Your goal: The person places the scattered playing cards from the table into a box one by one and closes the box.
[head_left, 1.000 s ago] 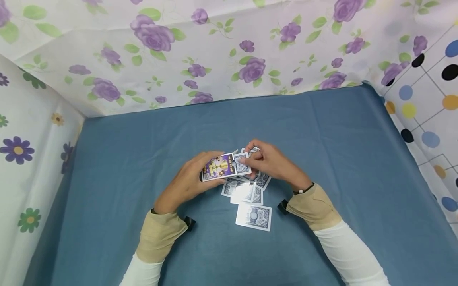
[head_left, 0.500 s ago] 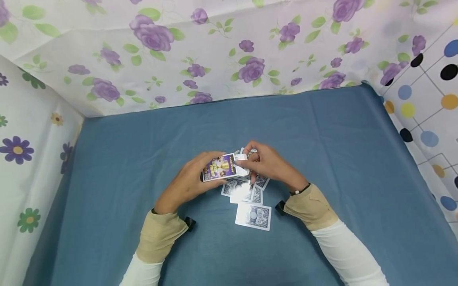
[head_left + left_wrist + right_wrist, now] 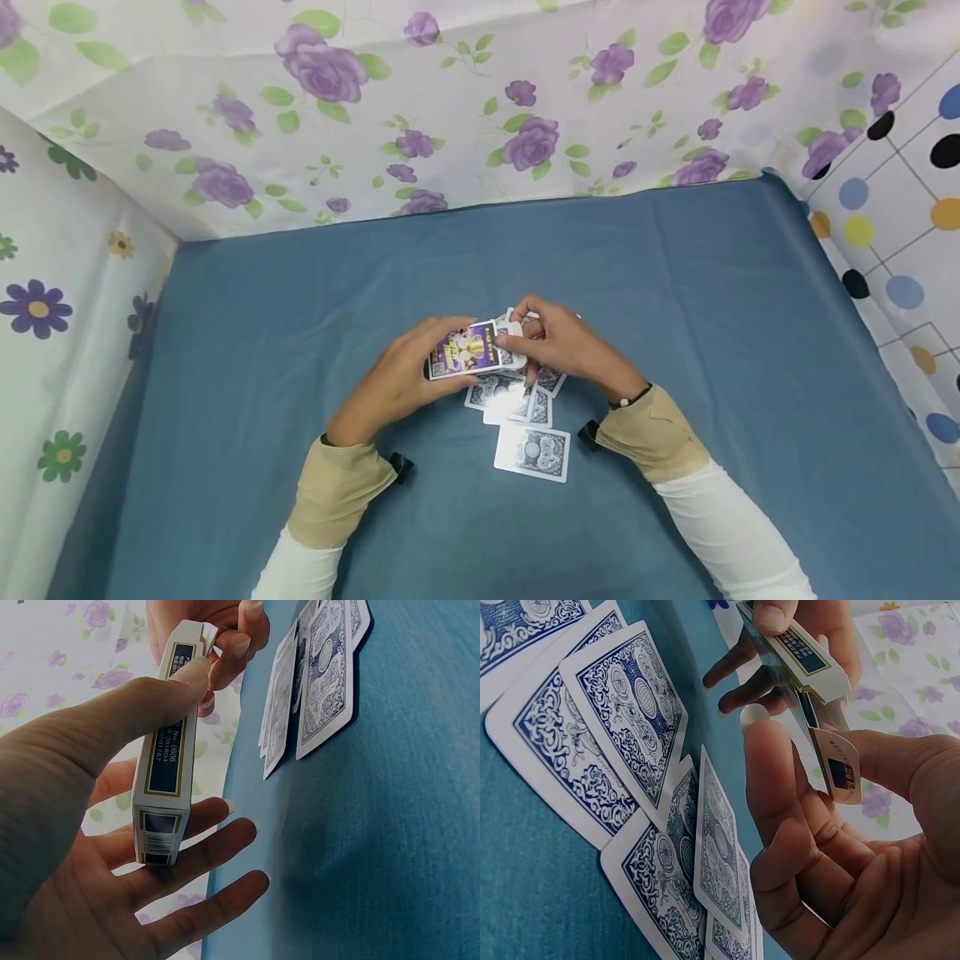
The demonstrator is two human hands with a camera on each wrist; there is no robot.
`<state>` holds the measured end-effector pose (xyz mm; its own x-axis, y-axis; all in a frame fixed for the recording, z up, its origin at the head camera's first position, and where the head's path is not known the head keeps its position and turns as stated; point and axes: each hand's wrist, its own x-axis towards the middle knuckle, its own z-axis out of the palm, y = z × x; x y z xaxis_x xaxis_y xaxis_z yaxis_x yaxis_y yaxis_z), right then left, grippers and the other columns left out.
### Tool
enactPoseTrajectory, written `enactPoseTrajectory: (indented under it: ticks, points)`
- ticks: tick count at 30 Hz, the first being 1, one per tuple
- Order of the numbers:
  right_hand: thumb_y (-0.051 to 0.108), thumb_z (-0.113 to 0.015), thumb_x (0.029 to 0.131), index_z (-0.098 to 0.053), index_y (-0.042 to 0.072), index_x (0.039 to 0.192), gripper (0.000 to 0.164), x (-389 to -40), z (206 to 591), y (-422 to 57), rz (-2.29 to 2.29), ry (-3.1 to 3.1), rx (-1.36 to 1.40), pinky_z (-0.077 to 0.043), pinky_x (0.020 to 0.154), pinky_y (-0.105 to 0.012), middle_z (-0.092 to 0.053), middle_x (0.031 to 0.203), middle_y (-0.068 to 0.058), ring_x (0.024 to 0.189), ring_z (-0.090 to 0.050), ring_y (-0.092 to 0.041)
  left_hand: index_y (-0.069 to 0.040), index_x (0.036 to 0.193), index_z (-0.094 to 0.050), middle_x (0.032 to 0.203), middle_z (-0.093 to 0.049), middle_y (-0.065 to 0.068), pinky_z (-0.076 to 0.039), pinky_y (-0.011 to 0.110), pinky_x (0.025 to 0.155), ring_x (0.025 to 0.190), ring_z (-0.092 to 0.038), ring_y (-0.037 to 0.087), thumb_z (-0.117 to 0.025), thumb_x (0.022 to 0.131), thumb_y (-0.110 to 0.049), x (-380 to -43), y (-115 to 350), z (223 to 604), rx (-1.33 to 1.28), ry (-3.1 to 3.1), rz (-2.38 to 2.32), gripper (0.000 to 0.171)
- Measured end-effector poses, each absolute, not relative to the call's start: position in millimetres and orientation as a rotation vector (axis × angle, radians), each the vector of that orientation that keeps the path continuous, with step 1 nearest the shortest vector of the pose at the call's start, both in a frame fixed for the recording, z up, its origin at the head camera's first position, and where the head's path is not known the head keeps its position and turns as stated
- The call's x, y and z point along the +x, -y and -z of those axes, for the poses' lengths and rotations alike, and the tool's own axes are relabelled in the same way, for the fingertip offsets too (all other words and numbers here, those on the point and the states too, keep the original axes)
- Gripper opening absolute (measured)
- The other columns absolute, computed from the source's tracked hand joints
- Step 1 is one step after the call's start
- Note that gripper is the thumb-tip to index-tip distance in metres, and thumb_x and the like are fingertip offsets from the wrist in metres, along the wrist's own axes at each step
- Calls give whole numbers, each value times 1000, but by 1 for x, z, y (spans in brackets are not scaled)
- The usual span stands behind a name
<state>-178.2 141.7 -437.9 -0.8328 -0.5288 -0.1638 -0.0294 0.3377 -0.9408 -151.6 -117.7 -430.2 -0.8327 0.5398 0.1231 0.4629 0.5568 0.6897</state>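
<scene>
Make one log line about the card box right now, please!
left grip: holds card box | right grip: at its open flap | cards: loose, backs showing, on blue cloth

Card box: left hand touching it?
Touching: the left wrist view shows the left hand with its thumb pressed on the narrow printed side of the card box.

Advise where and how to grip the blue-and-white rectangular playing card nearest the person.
Probably pinch the card by its near long edge, from the person's side: it lies flat on blue cloth, that edge is uncovered, and other cards lie just beyond.
</scene>
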Motion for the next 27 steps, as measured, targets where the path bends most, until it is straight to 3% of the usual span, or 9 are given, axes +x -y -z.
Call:
enactPoseTrajectory:
  ticks: [9, 15, 21, 27]
  points:
    - [27, -63, 96, -46, 6, 113, 33, -178, 436, -141, 1507, -2164, -494, -39, 44, -35, -59, 63, -14, 57, -65, -38, -24, 142, -52, 133, -56, -4, -46, 36, 85, 105, -55, 11, -73, 84, -46, -151, 118, 430, 858, -2683, -1147, 66]
    - [25, -64, 96, -45, 3, 113, 34, -178, 435, -141, 1516, -2161, -506, -39, 45, -32, -50, 60, -10, 58, -66, -35, -26, 141, -52, 133, -56, -5, -46, 35, 85, 106, -55, 11, -74, 83, -45, -151, 116, 429, 857, -2687, -1130, 65]
    - [19, -64, 96, -46, 3, 112, 29, -177, 437, -139, 1523, -2152, -516, -52, 57, -42, -57, 64, -10, 58, -66, -35, -24, 142, -52, 134, -56, -3, -46, 37, 87, 108, -55, 12, -76, 83, -43, -151, 114, 430, 879, -2686, -1133, 66]
    - [19, -64, 96, -48, 5, 112, 27, -175, 440, -137, 1504, -2184, -479, -52, 54, -44, -45, 60, -8, 56, -65, -37, -24, 141, -52, 136, -55, -3, -46, 37, 89, 112, -55, 12, -74, 84, -45, -151, 113, 432, 872, -2678, -1123, 65]
